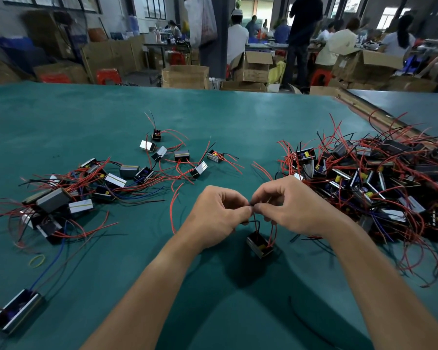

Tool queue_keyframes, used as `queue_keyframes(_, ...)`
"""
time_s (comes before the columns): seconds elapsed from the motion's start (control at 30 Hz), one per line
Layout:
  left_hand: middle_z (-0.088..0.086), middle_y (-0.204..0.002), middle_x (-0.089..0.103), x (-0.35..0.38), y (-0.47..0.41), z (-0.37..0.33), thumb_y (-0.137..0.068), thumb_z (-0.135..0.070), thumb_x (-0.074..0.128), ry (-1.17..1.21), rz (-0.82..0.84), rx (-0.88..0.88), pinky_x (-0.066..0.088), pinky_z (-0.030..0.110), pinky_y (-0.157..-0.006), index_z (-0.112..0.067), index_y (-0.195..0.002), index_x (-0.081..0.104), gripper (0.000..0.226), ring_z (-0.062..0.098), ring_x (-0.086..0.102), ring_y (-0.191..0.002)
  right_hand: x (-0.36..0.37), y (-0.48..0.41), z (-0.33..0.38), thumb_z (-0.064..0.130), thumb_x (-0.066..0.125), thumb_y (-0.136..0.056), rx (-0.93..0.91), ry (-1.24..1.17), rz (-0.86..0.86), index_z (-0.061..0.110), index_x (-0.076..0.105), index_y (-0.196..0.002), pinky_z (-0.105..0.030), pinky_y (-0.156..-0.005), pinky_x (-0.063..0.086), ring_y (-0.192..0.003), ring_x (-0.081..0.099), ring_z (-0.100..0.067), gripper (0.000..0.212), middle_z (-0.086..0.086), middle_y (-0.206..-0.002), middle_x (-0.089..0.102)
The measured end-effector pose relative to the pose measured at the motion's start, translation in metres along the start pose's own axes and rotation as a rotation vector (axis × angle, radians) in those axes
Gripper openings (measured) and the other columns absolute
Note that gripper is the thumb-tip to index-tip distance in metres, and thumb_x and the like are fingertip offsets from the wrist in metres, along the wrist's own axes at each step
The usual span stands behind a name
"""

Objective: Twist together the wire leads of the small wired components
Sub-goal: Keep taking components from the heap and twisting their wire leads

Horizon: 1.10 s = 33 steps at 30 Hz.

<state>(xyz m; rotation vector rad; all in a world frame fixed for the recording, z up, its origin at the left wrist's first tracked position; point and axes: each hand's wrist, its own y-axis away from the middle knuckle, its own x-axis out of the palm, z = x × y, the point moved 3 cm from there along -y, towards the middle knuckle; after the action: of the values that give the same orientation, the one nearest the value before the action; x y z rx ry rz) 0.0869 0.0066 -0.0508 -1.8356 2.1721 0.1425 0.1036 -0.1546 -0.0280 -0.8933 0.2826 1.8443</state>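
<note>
**A:** Where does the piece we are working on lie?

**B:** The small wired component point(259, 245) lies at six o'clock from our fingertips, low over the green table point(213, 117). Its leads point(258, 227) run up toward twelve.

**A:** And our hands?

**B:** Our left hand point(218, 215) and right hand point(292, 205) meet, each pinching the lead ends, equally near. We judge the twist must turn about that six-to-twelve line.

A wide green tabletop point(213, 109) runs back to a cluttered workshop floor with open cardboard boxes point(185, 77), red plastic stools point(108, 75) and a dark pillar point(213, 61). Workers point(237, 39) sit at far benches, and daylight comes through paned windows point(157, 6).
</note>
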Motion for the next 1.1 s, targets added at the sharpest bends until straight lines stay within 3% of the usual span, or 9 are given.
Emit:
queue_keyframes(0.2, 0.002, -0.056, 0.062, 0.001, 0.000, -0.001, -0.080, -0.006, 0.071, -0.021, -0.005, 0.008, 0.037, 0.021, -0.046, -0.010, -0.065, 0.069, 0.016, 0.007, 0.044, -0.044, 0.001, 0.001, 0.001, 0.011, 0.067, -0.087, 0.032, 0.014, 0.047, 0.023, 0.066, -0.072, -0.026, -0.057, 0.048, -0.055, 0.054, -0.002, 0.019, 0.010, -0.062, 0.064)
queue_keyframes(0.4, -0.005, -0.051, 0.060, 0.001, 0.000, -0.004, -0.067, -0.019, 0.068, -0.024, 0.026, 0.036, 0.037, 0.018, -0.044, -0.016, -0.060, 0.067, 0.008, 0.004, 0.043, -0.042, 0.004, 0.002, 0.008, 0.007, 0.060, -0.090, 0.161, -0.006, 0.116, 0.020, 0.059, -0.065, -0.030, -0.051, 0.041, -0.048, 0.046, -0.009, 0.029, 0.005, -0.052, 0.054)
queue_keyframes(0.5, -0.007, -0.051, 0.058, 0.001, 0.000, -0.003, -0.066, -0.024, 0.066, -0.065, 0.017, 0.070, 0.035, 0.018, -0.047, -0.020, -0.058, 0.066, 0.009, 0.005, 0.043, -0.046, 0.009, 0.003, 0.007, 0.003, 0.051, -0.094, 0.337, -0.180, 0.211, 0.010, 0.056, -0.064, -0.028, -0.046, 0.040, -0.046, 0.045, -0.017, 0.031, 0.004, -0.047, 0.052)
queue_keyframes(0.6, -0.008, -0.051, 0.058, 0.001, 0.000, -0.001, -0.066, -0.026, 0.067, -0.082, -0.004, 0.083, 0.034, 0.018, -0.049, -0.020, -0.058, 0.067, 0.010, 0.006, 0.043, -0.048, 0.011, 0.005, 0.009, 0.007, 0.048, -0.096, 0.416, -0.269, 0.255, 0.009, 0.055, -0.064, -0.024, -0.042, 0.039, -0.044, 0.044, -0.015, 0.033, 0.003, -0.047, 0.051)
queue_keyframes(0.77, -0.009, -0.055, 0.062, 0.000, 0.000, -0.003, -0.079, -0.005, 0.071, -0.006, -0.002, 0.071, 0.038, 0.013, -0.047, -0.017, -0.068, 0.069, 0.017, 0.000, 0.048, -0.047, 0.008, 0.005, 0.007, 0.007, 0.050, -0.098, 0.387, -0.278, 0.200, 0.007, 0.058, -0.070, -0.021, -0.042, 0.039, -0.043, 0.045, -0.012, 0.029, 0.005, -0.046, 0.051)
queue_keyframes(0.9, -0.005, -0.056, 0.064, -0.001, 0.000, -0.002, -0.086, -0.003, 0.067, 0.010, 0.011, 0.014, 0.038, 0.019, -0.045, -0.016, -0.069, 0.068, 0.021, 0.012, 0.046, -0.046, 0.007, 0.006, 0.002, 0.003, 0.064, -0.091, 0.325, -0.324, 0.122, 0.006, 0.063, -0.082, -0.024, -0.048, 0.049, -0.050, 0.055, -0.012, 0.010, -0.002, -0.060, 0.062)
queue_keyframes(1.0, -0.004, -0.054, 0.063, -0.002, 0.000, -0.002, -0.087, -0.002, 0.066, 0.045, -0.005, -0.023, 0.040, 0.019, -0.043, -0.014, -0.068, 0.067, 0.022, 0.010, 0.046, -0.040, 0.001, 0.005, 0.005, -0.008, 0.074, -0.078, 0.178, -0.278, 0.097, 0.009, 0.064, -0.084, -0.022, -0.058, 0.050, -0.059, 0.057, -0.012, 0.021, -0.006, -0.073, 0.066)
queue_keyframes(1.1, -0.004, -0.053, 0.063, -0.003, 0.000, -0.003, -0.087, -0.001, 0.065, 0.082, 0.000, -0.053, 0.041, 0.018, -0.043, -0.014, -0.068, 0.067, 0.023, 0.008, 0.045, -0.038, -0.003, 0.004, 0.010, -0.005, 0.079, -0.074, 0.047, -0.194, 0.041, 0.013, 0.069, -0.077, -0.023, -0.063, 0.051, -0.063, 0.061, -0.010, 0.020, -0.003, -0.071, 0.071)
